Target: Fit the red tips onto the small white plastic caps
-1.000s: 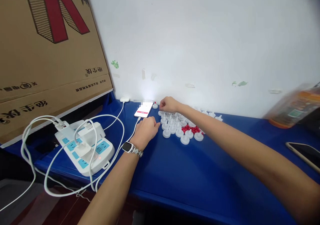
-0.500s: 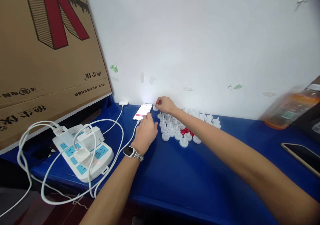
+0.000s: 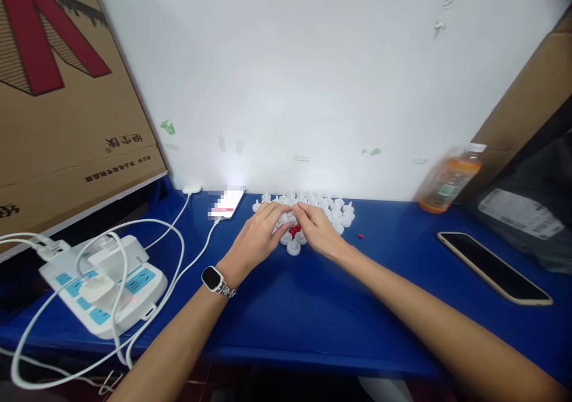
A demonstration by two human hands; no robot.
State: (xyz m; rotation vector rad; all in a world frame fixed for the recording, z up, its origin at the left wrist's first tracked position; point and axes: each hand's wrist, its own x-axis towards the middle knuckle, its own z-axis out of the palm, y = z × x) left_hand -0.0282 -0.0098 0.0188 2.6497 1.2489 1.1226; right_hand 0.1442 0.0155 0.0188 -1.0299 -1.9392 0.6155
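My left hand curls its thumb and fingers around a white plastic nozzle cap, low over the table. Close against it, my right hand has thumb and forefinger pinched together at the cap; whatever lies between those fingertips is too small to make out. Around and behind both hands stand many white nozzle caps, most with the spout up. Small red tips lie in a pile among them, partly hidden by the hands. A single red tip rests apart on the right.
A lit phone on a charging cable leans left of the caps. Further left are a white power strip and looped cables. To the right lie a dark phone, an orange drink bottle and a dark bag. A white wall stands behind.
My left hand has left the lit phone, and my right hand has come back from beside it. Both now meet over the white caps. The view has turned to the right.
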